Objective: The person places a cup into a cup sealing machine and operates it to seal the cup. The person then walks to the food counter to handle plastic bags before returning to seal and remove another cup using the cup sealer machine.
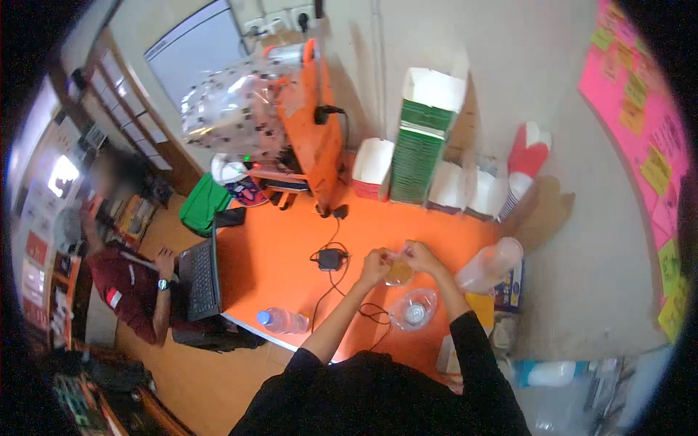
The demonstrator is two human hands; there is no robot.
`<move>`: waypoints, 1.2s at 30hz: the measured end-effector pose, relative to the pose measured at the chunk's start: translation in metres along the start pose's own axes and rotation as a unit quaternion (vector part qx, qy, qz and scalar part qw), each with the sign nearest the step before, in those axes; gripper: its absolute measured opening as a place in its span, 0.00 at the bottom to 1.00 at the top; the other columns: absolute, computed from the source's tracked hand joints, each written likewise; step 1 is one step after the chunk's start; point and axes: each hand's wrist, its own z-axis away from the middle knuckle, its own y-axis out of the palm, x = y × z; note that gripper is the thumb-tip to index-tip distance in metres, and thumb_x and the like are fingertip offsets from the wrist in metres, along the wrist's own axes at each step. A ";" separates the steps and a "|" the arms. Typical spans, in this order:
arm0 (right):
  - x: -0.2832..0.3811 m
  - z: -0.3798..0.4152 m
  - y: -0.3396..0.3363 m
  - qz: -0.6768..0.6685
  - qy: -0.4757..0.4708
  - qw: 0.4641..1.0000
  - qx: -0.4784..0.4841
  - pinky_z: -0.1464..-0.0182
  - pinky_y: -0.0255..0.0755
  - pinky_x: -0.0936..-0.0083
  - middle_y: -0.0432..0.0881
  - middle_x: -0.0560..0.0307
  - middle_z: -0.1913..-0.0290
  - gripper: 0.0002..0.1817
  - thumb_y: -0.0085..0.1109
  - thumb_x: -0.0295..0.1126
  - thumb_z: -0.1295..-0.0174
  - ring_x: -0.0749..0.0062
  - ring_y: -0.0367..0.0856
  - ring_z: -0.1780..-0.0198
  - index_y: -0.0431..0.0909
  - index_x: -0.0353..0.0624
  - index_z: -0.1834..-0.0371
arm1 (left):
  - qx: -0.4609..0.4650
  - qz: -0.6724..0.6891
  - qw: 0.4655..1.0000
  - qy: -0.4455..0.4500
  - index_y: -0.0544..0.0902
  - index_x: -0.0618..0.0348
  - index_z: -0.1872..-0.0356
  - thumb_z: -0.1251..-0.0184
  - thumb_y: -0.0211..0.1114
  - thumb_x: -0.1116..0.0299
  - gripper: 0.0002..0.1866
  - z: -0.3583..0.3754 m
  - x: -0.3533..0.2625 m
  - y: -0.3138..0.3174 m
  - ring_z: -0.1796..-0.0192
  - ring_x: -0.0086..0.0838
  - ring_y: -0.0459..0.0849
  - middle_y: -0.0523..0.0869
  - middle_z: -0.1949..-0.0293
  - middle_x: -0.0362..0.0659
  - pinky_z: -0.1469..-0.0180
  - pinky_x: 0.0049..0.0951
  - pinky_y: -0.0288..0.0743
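The left hand (376, 267) and the right hand (420, 257) meet over the bench (276, 251), fingers closed in a pinch on a small pale piece (396, 255). A yellowish disc (399, 275) shows just under the fingers; whether it is joined to the piece, held or resting on the bench, I cannot tell.

The piece looks thin, light and soft, like film, so it would probably crease or slip under a loose grip. Its edges seem the best hold, a fingertip pinch at each side with little force. The disc looks light too, perhaps smooth and slippery, and its rim would be a safer hold than its middle.

Nearest the fingers, on the body side, is a clear bowl (399, 304), thin-walled by its look and easily dented or knocked by the right forearm. A tall cup (490, 266) stands to the right of the fingers and could tip if the right elbow swung out. To their left lie an adapter (331, 259) and its cable (337, 231), whose loops near the left forearm could snag. A bottle (283, 320) is farther left, nearer the bench edge. Beyond the fingers, boxes (419, 156) line the wall, well out of the way.
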 end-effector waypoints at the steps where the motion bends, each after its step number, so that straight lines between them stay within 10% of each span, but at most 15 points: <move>1: 0.007 0.000 -0.003 -0.002 0.006 1.000 0.001 0.61 0.77 0.70 0.83 0.51 0.71 0.08 0.63 0.31 0.40 0.68 0.83 0.66 0.78 0.37 0.66 | 0.043 -0.021 0.999 0.002 0.85 0.60 0.57 0.45 0.64 0.67 0.15 -0.009 0.019 0.005 0.59 0.45 0.85 0.84 0.65 0.55 0.54 0.40 0.79; 12: 0.225 -0.085 -0.051 -0.005 -0.215 0.948 -0.236 0.58 0.75 0.64 0.78 0.49 0.61 0.07 0.55 0.30 0.35 0.58 0.80 0.63 0.74 0.38 0.59 | 0.084 -0.151 0.985 -0.030 0.84 0.66 0.67 0.38 0.60 0.56 0.19 -0.069 -0.139 -0.240 0.67 0.44 0.86 0.86 0.71 0.57 0.61 0.42 0.78; 14: 0.289 -0.096 -0.064 0.009 -0.276 0.919 -0.280 0.57 0.74 0.67 0.77 0.50 0.62 0.07 0.55 0.28 0.37 0.60 0.79 0.63 0.75 0.39 0.57 | 0.087 -0.129 0.987 -0.051 0.85 0.65 0.60 0.36 0.60 0.56 0.19 -0.067 -0.137 -0.277 0.64 0.43 0.86 0.87 0.67 0.55 0.58 0.41 0.78; 16: 0.343 -0.106 -0.070 0.010 -0.308 0.903 -0.300 0.53 0.72 0.65 0.76 0.51 0.62 0.07 0.56 0.28 0.37 0.60 0.78 0.61 0.75 0.40 0.57 | -0.056 -0.115 0.987 0.093 0.82 0.66 0.78 0.41 0.59 0.56 0.20 -0.064 -0.119 -0.310 0.74 0.44 0.85 0.81 0.81 0.55 0.70 0.45 0.74; 21: 0.444 -0.141 -0.059 0.161 -0.435 0.810 -0.360 0.43 0.66 0.56 0.74 0.49 0.52 0.18 0.63 0.37 0.44 0.52 0.72 0.48 0.76 0.44 0.51 | -0.043 -0.176 0.983 0.032 0.84 0.62 0.65 0.43 0.61 0.59 0.16 -0.052 -0.090 -0.343 0.65 0.45 0.85 0.85 0.68 0.56 0.64 0.44 0.76; 23: 0.474 -0.145 -0.053 0.301 -0.420 0.804 -0.294 0.36 0.62 0.53 0.70 0.46 0.40 0.36 0.70 0.46 0.51 0.47 0.65 0.36 0.71 0.48 0.38 | -0.137 -0.076 0.973 0.168 0.84 0.64 0.72 0.44 0.61 0.59 0.15 -0.093 -0.007 -0.313 0.69 0.44 0.85 0.85 0.72 0.56 0.65 0.43 0.77; 27: 0.495 -0.173 -0.029 0.414 -0.340 0.820 -0.202 0.24 0.47 0.52 0.58 0.35 0.28 0.59 0.74 0.58 0.60 0.41 0.49 0.24 0.54 0.50 0.23 | 0.026 -0.090 0.991 0.094 0.80 0.61 0.53 0.37 0.56 0.69 0.14 -0.115 0.026 -0.299 0.55 0.32 0.80 0.85 0.57 0.46 0.52 0.35 0.75; 32: 0.489 -0.229 -0.033 0.482 -0.336 0.764 -0.264 0.26 0.49 0.50 0.61 0.29 0.30 0.59 0.68 0.64 0.56 0.39 0.56 0.27 0.53 0.45 0.24 | 0.050 -0.038 0.998 -0.005 0.83 0.62 0.65 0.39 0.59 0.65 0.11 -0.079 -0.009 -0.324 0.60 0.30 0.81 0.85 0.63 0.46 0.57 0.34 0.75; 36: 0.507 -0.248 -0.052 0.474 -0.272 0.821 -0.167 0.35 0.62 0.51 0.72 0.29 0.40 0.52 0.63 0.65 0.51 0.39 0.71 0.38 0.60 0.43 0.27 | 0.064 -0.014 0.998 0.024 0.80 0.61 0.71 0.40 0.59 0.61 0.12 -0.070 0.003 -0.328 0.72 0.30 0.79 0.82 0.75 0.43 0.69 0.37 0.72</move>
